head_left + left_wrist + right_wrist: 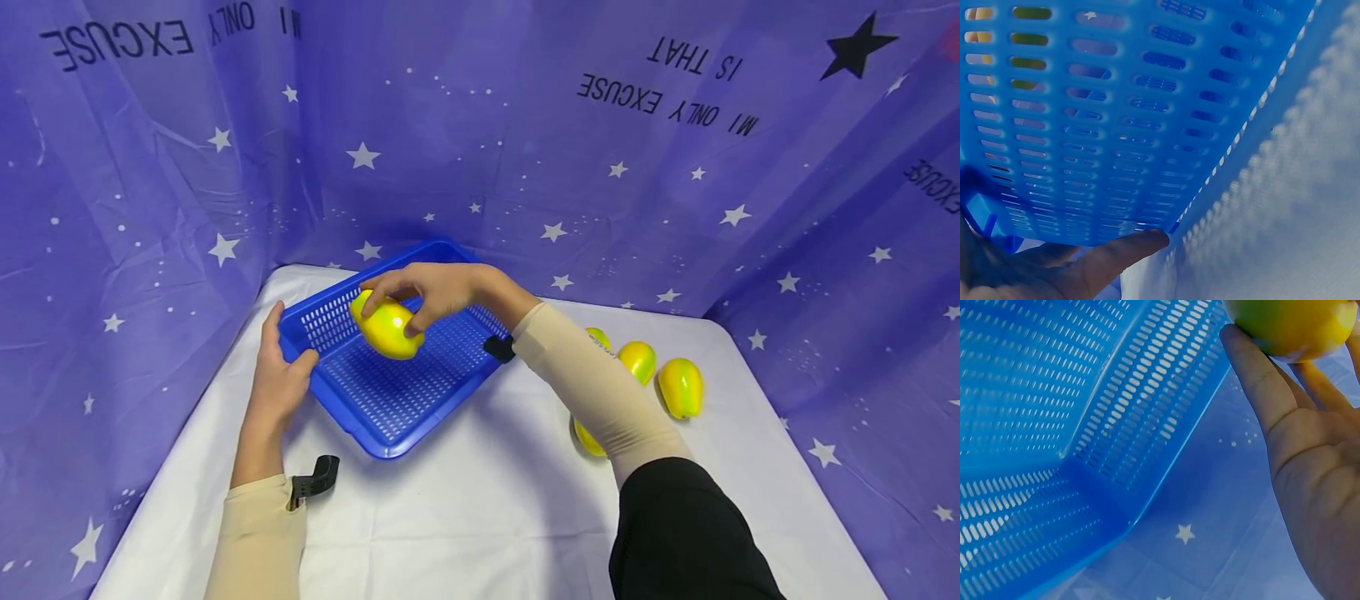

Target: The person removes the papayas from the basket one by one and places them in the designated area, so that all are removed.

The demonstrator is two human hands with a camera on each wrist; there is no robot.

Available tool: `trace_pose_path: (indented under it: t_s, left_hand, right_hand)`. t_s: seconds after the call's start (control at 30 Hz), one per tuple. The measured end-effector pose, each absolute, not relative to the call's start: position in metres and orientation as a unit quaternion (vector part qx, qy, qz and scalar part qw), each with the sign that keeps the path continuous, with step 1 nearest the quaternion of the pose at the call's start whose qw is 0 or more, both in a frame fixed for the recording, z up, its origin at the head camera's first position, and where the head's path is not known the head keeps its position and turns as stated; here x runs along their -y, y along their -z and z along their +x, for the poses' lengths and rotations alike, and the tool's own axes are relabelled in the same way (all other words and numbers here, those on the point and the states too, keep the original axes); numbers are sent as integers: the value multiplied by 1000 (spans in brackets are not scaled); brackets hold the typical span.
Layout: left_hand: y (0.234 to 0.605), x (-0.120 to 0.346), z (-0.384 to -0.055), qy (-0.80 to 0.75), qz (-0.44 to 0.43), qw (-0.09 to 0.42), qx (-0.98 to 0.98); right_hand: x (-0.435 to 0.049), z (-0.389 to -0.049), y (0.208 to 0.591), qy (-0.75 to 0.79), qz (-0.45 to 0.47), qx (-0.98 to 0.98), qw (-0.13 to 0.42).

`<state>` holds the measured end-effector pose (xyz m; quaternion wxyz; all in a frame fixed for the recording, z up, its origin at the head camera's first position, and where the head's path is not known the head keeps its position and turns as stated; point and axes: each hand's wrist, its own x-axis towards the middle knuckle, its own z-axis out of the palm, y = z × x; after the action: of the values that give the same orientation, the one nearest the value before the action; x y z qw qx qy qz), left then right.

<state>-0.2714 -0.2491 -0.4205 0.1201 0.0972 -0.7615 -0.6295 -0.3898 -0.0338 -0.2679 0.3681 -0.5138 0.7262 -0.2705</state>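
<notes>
My right hand (442, 292) holds a glossy yellow-green mango (390, 329) between thumb and fingers, over the blue slotted plastic basket (375, 450). In the right wrist view the mango (1291, 328) is at the top edge, partly cut off, with fingers around its underside. My left hand (277, 375) grips the basket's left corner, the thumb at the rim. From the left wrist, the basket's slotted wall (1122, 112) fills most of the view, and part of the left hand (1066, 269) shows below it. Yellow-green shows through a few slots.
More mangoes lie on the white-covered table (450, 517) to the right, including one mango (681, 387) at the far right and another mango (637, 362) beside it. My right forearm partly covers others. A purple star-printed curtain (480, 125) surrounds the table's back and sides.
</notes>
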Motion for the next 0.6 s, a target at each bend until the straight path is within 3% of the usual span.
trace_pose_path:
  t_s: [0.6]
  left_hand:
    - [419,248,-270,635,94,120,757]
  right_hand:
    - [-6,-390,257,330,-503,-709,367]
